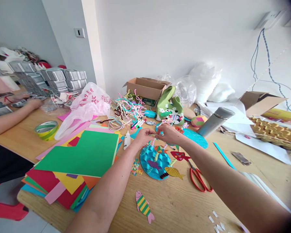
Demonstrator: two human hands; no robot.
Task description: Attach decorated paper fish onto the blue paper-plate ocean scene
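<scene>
My left hand (pixel 145 137) and my right hand (pixel 169 132) meet above the far edge of a round blue scaled disc (pixel 157 161). Both have their fingers pinched together around something small and thin that I cannot make out. Twisted fuzzy stems rise from the disc, and paper fish are around them: a purple one (pixel 154 165), a yellow one (pixel 174 172) and a red one (pixel 180 156). A pink fish with green and yellow stripes (pixel 144 205) lies flat on the table nearer to me. Red-handled scissors (pixel 198 178) rest right of the disc, below my right forearm.
Stacked coloured paper (pixel 87 155), yellow-green tape (pixel 46 130) and a white glue bottle (pixel 127 140) are on the left. A grey flask (pixel 215 121) leans at the right near an egg tray (pixel 276 132). Another person's hands (pixel 34 103) are at far left.
</scene>
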